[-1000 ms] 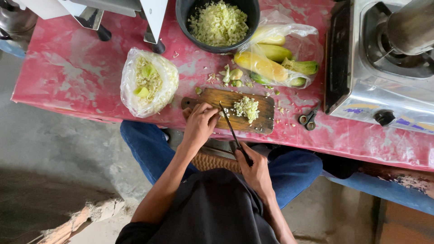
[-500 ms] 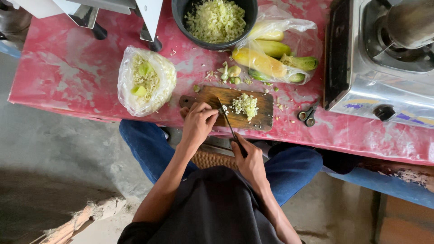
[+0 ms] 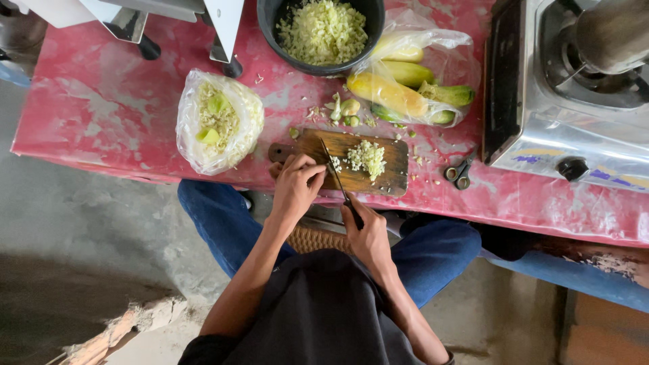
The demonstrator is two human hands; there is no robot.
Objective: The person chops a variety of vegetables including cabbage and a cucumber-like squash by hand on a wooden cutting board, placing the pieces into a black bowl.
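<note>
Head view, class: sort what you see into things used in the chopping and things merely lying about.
In use: knife in right hand; left hand on wooden cutting board; chopped pile; black bowl of chopped bits.

Lying about: scissors; gas stove; bag of scraps; bagged whole yellow-green pieces.

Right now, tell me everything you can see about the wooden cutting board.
The wooden cutting board is a small brown rectangle with a short handle at its left end. It lies flat near the front edge of the red table. A pile of chopped pale green bits sits on it. The left hand rests on its left part, and the knife in the right hand crosses it.
</note>
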